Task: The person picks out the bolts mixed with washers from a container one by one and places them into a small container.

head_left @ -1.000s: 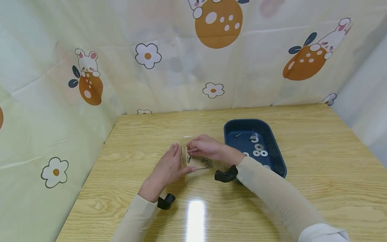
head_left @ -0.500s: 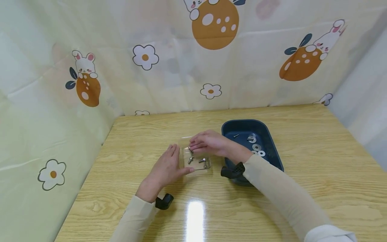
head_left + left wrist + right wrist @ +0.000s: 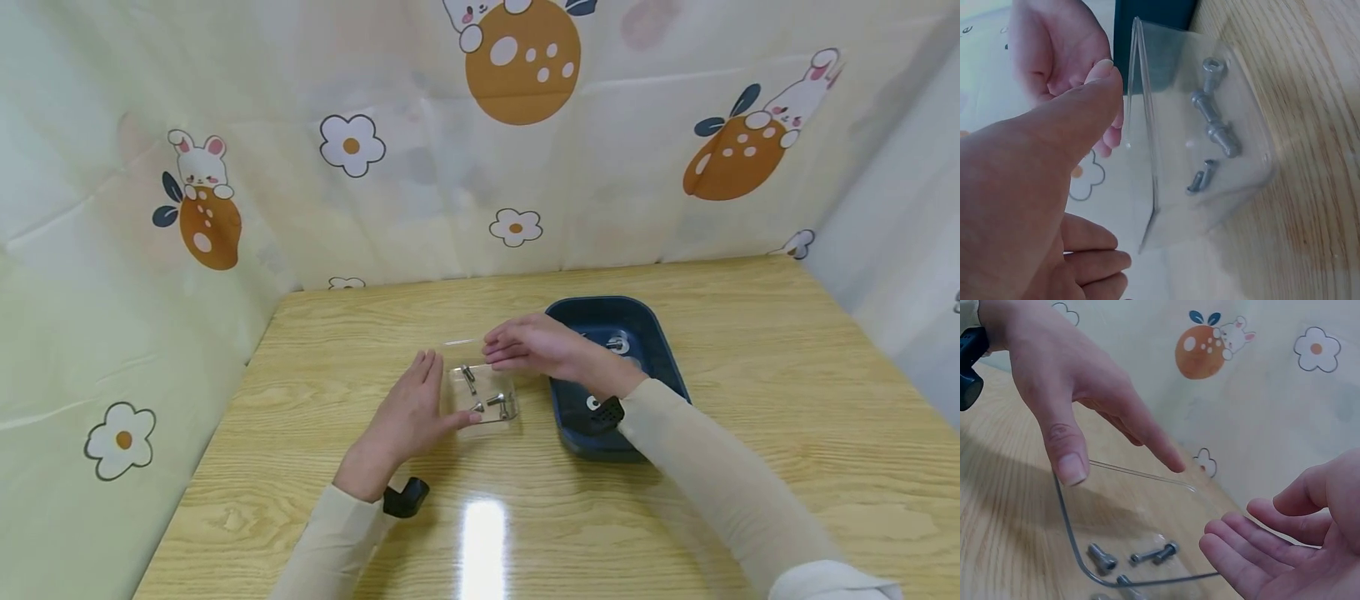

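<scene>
A clear plastic box (image 3: 1175,119) sits on the wooden table in front of me, with several metal bolts (image 3: 1209,107) lying loose on its bottom. My left hand (image 3: 405,412) is at the box's left side, fingers straight along it and the thumb reaching over its near edge. Close by the box's far right corner is my right hand (image 3: 536,346), fingers loosely bent and nothing in them. In the right wrist view, the left thumb (image 3: 1069,456) is right at the box's rim, and the right palm (image 3: 1316,562) faces up over the opposite side, bare.
A dark blue tray (image 3: 600,450) stands just right of the box, partly under my right forearm. Washers and a bolt (image 3: 617,343) lie in it. A patterned curtain (image 3: 420,217) hangs behind the table. Each wrist carries a black camera mount (image 3: 407,497).
My right hand has drawn back to the right from over the box. A bolt at its fingertips has dropped in among the others. The left hand keeps its place.
</scene>
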The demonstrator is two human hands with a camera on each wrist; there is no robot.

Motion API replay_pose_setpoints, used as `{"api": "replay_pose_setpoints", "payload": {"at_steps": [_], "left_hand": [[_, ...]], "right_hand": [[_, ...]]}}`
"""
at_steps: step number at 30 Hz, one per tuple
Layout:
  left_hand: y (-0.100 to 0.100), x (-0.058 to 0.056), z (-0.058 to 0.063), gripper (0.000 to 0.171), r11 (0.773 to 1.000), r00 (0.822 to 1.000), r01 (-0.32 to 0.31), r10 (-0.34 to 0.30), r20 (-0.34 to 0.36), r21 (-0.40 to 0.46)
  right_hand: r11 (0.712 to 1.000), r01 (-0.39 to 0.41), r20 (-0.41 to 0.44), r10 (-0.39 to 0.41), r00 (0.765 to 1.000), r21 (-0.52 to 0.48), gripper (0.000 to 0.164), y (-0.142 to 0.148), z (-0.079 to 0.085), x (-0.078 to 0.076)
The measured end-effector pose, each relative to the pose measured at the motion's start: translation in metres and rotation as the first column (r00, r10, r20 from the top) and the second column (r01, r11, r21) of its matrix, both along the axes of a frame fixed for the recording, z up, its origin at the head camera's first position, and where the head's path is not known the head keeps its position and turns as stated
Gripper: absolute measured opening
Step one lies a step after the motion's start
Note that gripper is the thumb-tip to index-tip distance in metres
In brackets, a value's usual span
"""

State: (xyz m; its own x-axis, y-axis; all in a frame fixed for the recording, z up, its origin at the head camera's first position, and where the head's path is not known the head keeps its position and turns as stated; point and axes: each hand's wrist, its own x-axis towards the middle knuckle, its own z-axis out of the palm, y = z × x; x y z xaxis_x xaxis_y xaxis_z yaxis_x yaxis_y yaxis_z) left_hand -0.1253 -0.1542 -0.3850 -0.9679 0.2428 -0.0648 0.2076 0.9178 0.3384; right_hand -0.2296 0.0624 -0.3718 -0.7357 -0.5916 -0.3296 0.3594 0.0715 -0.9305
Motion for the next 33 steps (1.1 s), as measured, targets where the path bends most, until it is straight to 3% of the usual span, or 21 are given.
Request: {"api": "replay_pose_setpoints", "payload": {"at_steps": [10,20,27,33], "left_hand": [[0.013,-0.002,0.006,0.108,0.999,0.998,0.047,-0.047,-0.029,0.0],[0.027,-0.005,0.008,0.11,0.997,0.998,0.07,-0.07,-0.011,0.015],[0.037,-0.006,0.01,0.109,0.995,0.995,0.096,-0.096,0.013,0.023],[0.049,-0.008,0.01,0.109,0.992,0.992,0.126,-0.126,0.01,0.021]], "right_hand": [[0.999,0.032,-0.055,-0.031,0.998,0.009,0.039,0.036,0.003,-0.006],[0.997,0.075,-0.057,-0.073,0.996,0.019,0.037,0.068,0.007,-0.01],[0.992,0.103,-0.113,-0.094,0.989,0.077,0.043,0.093,0.009,-0.012],[0.983,0.151,-0.109,-0.14,0.984,0.102,0.045,0.111,0.009,-0.014]]}}
